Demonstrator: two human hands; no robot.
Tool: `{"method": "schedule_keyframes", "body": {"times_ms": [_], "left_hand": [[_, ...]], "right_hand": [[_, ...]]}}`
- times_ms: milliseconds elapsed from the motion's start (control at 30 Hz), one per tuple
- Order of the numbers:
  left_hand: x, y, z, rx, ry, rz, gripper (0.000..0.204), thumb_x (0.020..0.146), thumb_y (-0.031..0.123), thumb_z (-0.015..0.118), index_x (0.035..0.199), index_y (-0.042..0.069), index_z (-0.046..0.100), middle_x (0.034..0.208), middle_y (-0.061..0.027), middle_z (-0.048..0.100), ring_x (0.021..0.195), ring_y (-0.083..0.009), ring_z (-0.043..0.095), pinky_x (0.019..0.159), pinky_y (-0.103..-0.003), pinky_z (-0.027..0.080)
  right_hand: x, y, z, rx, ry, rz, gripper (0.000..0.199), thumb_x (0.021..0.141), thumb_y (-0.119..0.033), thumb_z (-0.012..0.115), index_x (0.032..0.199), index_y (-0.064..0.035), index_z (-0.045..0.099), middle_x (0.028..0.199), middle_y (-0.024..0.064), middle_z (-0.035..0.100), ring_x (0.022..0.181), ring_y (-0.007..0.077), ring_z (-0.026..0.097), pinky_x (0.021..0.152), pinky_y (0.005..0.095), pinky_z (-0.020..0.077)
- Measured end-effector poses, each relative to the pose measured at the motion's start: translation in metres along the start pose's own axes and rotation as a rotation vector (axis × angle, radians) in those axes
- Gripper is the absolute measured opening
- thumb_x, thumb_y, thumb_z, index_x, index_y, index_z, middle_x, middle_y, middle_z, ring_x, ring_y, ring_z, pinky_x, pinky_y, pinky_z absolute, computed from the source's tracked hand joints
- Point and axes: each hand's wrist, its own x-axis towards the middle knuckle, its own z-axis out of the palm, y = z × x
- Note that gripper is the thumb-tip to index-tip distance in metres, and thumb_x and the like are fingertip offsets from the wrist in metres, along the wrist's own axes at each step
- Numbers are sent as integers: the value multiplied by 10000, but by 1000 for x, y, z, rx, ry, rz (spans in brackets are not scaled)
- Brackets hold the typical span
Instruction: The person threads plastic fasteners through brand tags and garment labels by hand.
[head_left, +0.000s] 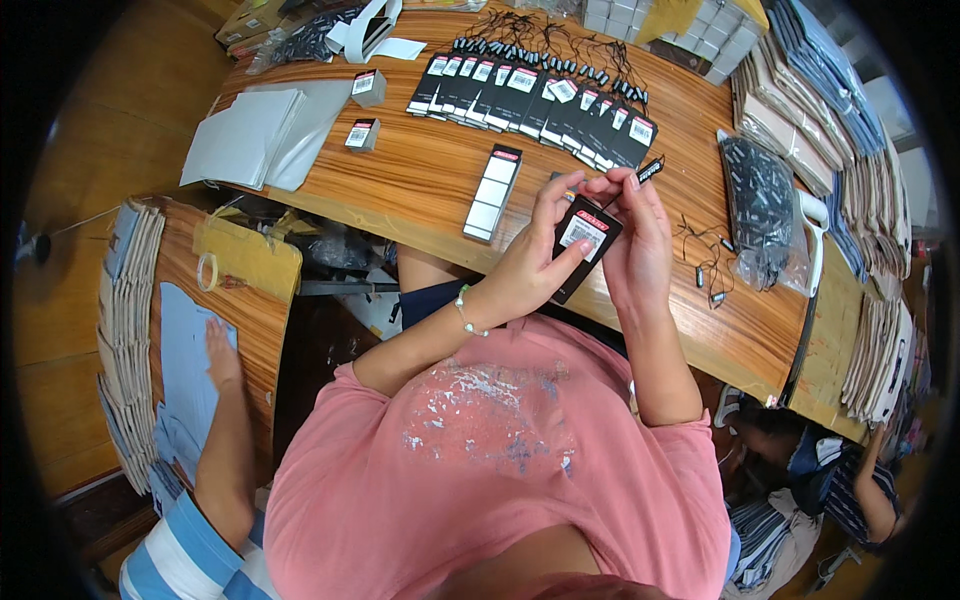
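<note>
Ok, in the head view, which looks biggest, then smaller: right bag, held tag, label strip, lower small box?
1. Right bag
2. Held tag and label strip: too alike to rank
3. Lower small box

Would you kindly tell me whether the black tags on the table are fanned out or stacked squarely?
Fanned out: the black tags overlap sideways in a long row, their white labels showing side by side.

Black tag (597,228) in left hand (540,250), toggle (651,168) at right hand (640,240).

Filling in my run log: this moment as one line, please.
left hand: holds black tag | right hand: at black cord end | table: row of black tags beyond hands
</note>
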Motion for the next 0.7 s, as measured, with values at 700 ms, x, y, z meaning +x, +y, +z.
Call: {"method": "schedule_keyframes", "body": {"times_ms": [700], "left_hand": [[198,-111,-125,516,-160,-230,383,712,70,654,1044,63,461,832,-26,570,729,-87,513,635,-214,410]], "right_hand": [[285,21,-36,-662,-187,179,115,846,-125,502,875,-32,564,788,34,615,595,50,529,554,169,436]]}}
